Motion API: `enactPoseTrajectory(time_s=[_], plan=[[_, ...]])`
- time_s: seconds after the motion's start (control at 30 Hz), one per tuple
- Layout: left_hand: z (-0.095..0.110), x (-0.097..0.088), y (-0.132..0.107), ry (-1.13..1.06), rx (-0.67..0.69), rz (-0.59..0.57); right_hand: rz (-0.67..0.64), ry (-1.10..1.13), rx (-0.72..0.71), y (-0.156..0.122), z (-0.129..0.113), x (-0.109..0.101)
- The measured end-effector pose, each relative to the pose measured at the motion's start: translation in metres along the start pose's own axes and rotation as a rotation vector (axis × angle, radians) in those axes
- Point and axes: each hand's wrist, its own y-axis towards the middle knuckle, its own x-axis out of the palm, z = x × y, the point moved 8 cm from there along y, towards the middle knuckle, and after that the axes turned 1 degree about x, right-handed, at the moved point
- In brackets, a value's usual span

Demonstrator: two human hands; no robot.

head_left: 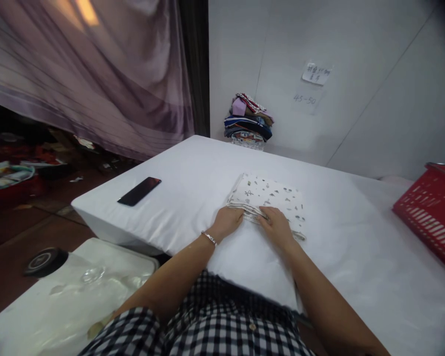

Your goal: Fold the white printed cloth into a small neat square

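A folded white cloth (272, 190) with small dark and green printed motifs lies on the white-covered table (178, 168) in front of me. Several layers show along its near edge. At the left end of that edge, my left hand (228, 221) is closed on the layers, fingers curled under or behind them. My right hand (276, 225) grips the same edge nearer its middle, thumb toward the left hand. Part of the fabric under both hands is hidden, and its right near corner sticks out past my right wrist.
A black phone (140, 191) lies toward the table's left edge. Folded clothes (248, 121) are stacked at the back against the wall. On the right stands a red plastic basket (432, 207). A lower white surface (107, 277) with clear plastic is at my left, beside a black round object (45, 261).
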Motion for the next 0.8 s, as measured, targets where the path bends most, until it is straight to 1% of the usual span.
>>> enactPoseTrajectory(time_s=[0.07, 0.1, 0.17, 0.23, 0.3, 0.37, 0.43, 0.47, 0.53, 0.6, 0.7, 0.8], plan=[[0.0, 0.0, 0.0, -0.002, -0.004, -0.011, 0.041, 0.118, 0.069, 0.004, 0.01, -0.008], [0.001, -0.001, 0.001, -0.001, -0.006, -0.016, 0.041, 0.155, 0.099, 0.007, 0.015, -0.011], [0.001, -0.001, 0.001, 0.0, -0.008, -0.024, -0.018, 0.162, 0.138, 0.02, 0.023, -0.012], [0.001, 0.0, 0.001, 0.0, -0.007, -0.028, -0.118, 0.102, 0.147, 0.037, 0.031, -0.008], [0.001, 0.001, 0.001, -0.001, -0.007, -0.03, -0.242, 0.012, 0.122, 0.055, 0.038, 0.003], [0.0, 0.002, 0.0, -0.001, -0.01, -0.029, -0.383, -0.092, 0.093, 0.069, 0.046, 0.021], [-0.002, 0.003, 0.0, -0.003, -0.017, -0.028, -0.499, -0.199, 0.097, 0.076, 0.057, 0.04], [-0.003, 0.004, 0.0, -0.004, -0.022, -0.027, -0.533, -0.243, 0.111, 0.077, 0.062, 0.047], [-0.005, 0.005, 0.0, -0.009, -0.036, -0.027, -0.555, -0.3, 0.135, 0.078, 0.071, 0.057], [-0.007, 0.006, 0.0, -0.016, -0.043, -0.027, -0.551, -0.32, 0.138, 0.076, 0.074, 0.062], [-0.007, 0.005, 0.0, -0.031, -0.039, -0.027, -0.531, -0.317, 0.131, 0.075, 0.074, 0.06], [-0.007, 0.001, 0.0, -0.048, -0.031, -0.022, -0.555, -0.279, 0.149, 0.074, 0.071, 0.056]])
